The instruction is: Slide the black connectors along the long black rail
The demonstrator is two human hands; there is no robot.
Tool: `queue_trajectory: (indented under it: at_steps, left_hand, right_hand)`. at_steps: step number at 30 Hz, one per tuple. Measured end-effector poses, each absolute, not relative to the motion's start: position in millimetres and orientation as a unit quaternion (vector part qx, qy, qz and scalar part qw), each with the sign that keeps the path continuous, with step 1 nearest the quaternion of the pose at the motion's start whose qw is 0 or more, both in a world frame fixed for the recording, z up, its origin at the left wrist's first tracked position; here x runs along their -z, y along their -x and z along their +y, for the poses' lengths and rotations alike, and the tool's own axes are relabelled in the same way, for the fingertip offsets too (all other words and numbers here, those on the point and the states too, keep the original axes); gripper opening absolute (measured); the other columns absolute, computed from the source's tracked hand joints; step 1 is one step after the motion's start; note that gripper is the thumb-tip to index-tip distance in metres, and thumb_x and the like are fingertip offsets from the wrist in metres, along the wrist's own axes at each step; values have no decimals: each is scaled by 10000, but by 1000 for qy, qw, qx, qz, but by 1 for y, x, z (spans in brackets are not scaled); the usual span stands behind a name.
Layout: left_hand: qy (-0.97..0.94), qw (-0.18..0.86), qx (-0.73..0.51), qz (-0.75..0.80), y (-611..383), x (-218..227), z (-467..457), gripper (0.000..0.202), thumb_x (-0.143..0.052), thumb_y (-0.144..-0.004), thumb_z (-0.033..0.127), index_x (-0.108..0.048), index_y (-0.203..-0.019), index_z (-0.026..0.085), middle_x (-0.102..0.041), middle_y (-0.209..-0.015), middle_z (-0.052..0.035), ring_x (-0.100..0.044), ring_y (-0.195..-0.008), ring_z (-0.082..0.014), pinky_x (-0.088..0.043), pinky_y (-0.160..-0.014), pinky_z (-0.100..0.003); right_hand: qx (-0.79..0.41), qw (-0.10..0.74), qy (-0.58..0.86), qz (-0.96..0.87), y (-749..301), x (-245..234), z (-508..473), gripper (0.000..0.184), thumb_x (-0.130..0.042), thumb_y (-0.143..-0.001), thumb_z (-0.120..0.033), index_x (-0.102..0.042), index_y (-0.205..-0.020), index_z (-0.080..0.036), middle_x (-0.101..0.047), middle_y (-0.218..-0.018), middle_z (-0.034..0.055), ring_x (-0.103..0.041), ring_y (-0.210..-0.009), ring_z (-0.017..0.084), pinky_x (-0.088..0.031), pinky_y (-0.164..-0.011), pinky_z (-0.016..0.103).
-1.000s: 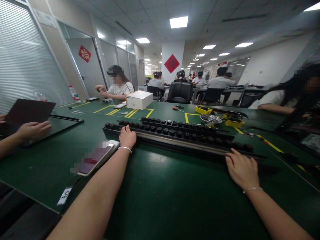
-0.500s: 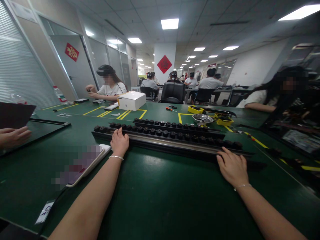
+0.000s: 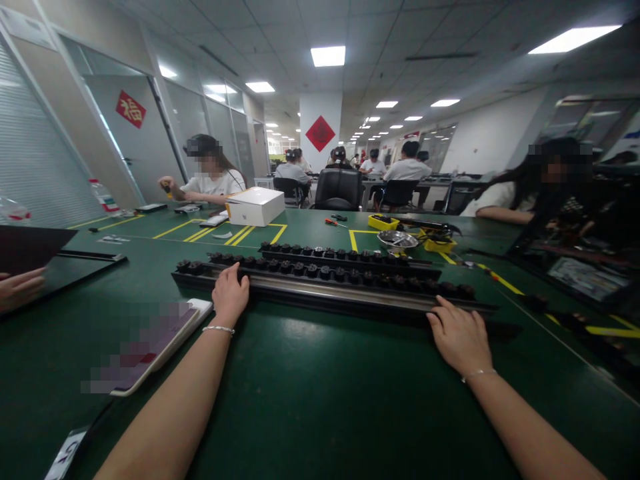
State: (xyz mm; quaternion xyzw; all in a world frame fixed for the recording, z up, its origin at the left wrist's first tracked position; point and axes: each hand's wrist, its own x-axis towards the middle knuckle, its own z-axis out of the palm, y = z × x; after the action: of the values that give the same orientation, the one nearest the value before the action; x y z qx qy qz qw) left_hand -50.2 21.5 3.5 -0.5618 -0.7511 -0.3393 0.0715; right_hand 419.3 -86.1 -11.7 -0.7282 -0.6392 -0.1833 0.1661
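Observation:
A long black rail [image 3: 320, 292] with a shiny metal strip along its channel lies crosswise on the green table. Toward its left end, my left hand [image 3: 231, 293] is closed over the near edge, fingers curled onto the channel. My right hand [image 3: 461, 339] grips the same rail near its right end, the index finger reaching over the edge. Just behind, rows of round black knob-like parts [image 3: 325, 272] stand along black strips. Both palms' undersides and the thumb contacts are partly hidden.
Left of my forearm lies a phone [image 3: 150, 357]. Farther back are a white box [image 3: 256, 205], a screwdriver [image 3: 335, 222], a metal bowl [image 3: 397, 241] and yellow trays [image 3: 383, 222]. At the left edge, another person's hand [image 3: 23, 288] holds a dark panel [image 3: 35, 248]. Co-workers sit across the table.
The whole view has shifted slightly, so the table items sit farther left. My hands stay at the same places on the rail. The person across now holds up a yellow-and-black tool.

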Motion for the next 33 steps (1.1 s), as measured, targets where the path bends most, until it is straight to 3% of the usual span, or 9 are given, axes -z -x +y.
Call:
queue_trajectory:
  at_steps: [8,14,19,33]
  left_hand:
    - [556,73,363,-745,53,1,24,503,-438,-847,311,-464,-1302,98,-530,-1301,-162,-486,-1208,-281,-372,-1021,-395]
    - [519,89,351,-774,50,2,22,542,-448,-842,358,-454,-1309,83,-513,-1310,-198,-434,-1245,-325,-320,-1039,-469]
    - [534,75,326,-776,50,2,23,507,-415,-861,361,-483,-1289,97,-535,-1286,-197,-392,-1279,-315,-287,-1052,-483]
    - [559,100,327,-755,55,5,28,457,-419,-841,349,-555,-1213,121,-600,-1196,-172,-484,-1183,-303,-343,-1007,-436]
  right_hand:
    - [166,166,733,-638,-420,11,-86,425,-259,-919,-413,-629,-921,-204,-523,-1341,64,-510,-1139,264,-228,-1051,568]
    - [174,169,730,-639,-421,12,-85,402,-265,-918,-399,-619,-884,-210,-522,-1341,60,-512,-1131,254,-230,-1048,559]
    - [187,170,724,-642,-422,14,-85,391,-275,-918,-399,-621,-899,-216,-530,-1333,55,-522,-1114,248,-238,-1047,541]
    - [193,170,722,-642,-423,14,-84,391,-292,-913,-395,-635,-934,-209,-530,-1336,59,-540,-1086,250,-258,-1029,524]
